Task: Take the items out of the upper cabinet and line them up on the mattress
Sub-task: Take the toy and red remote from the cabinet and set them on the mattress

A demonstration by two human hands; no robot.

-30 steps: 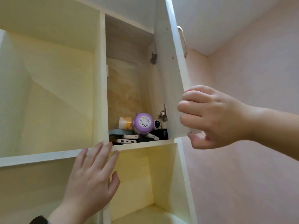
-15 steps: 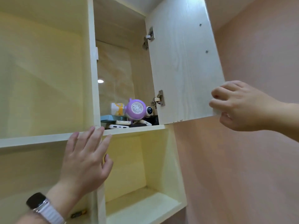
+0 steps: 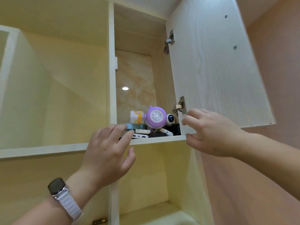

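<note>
At shelf edge (image 3: 155, 140): left hand (image 3: 107, 153) spread, empty; right hand (image 3: 211, 133) loosely curled, empty; door (image 3: 215, 65) wide open.

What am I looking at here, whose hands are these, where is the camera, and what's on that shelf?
There is no machine here: a person is working with two bare hands, and the picture comes from a wide-angle camera worn on their head, looking up into a wall cabinet. The cabinet door is swung open to the right. The left hand, with a watch on its wrist, reaches up to the shelf edge with fingers spread, and holds nothing. The right hand is by the door's lower corner near the bottom hinge, fingers loosely curled; it also holds nothing. On the shelf sits a small pile: a round purple gadget, a little bottle lying on its side, a small white robot toy, and flat white and dark devices underneath, too jumbled to name.
</note>
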